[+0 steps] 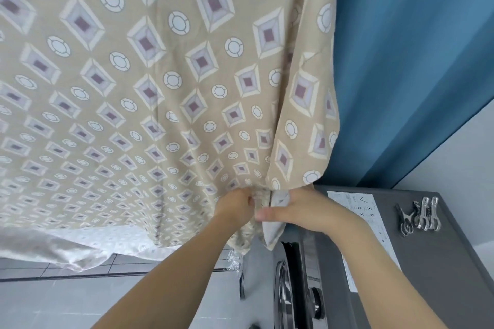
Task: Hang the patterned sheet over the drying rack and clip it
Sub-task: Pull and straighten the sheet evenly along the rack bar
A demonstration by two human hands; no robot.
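Sheet (165,83) hanging spread across view, lower right corner gathered above washer (334,275). Left hand (236,204) fingers curled, gripping bunched fabric. Right hand (299,211) just beside, pinching a folded edge, thumb across it. Clips (419,215) lying on washer top, by blue curtain (411,61).

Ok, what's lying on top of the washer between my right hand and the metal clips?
In the head view, a white instruction sheet lies flat on the washer top, between your right hand and the metal clips.
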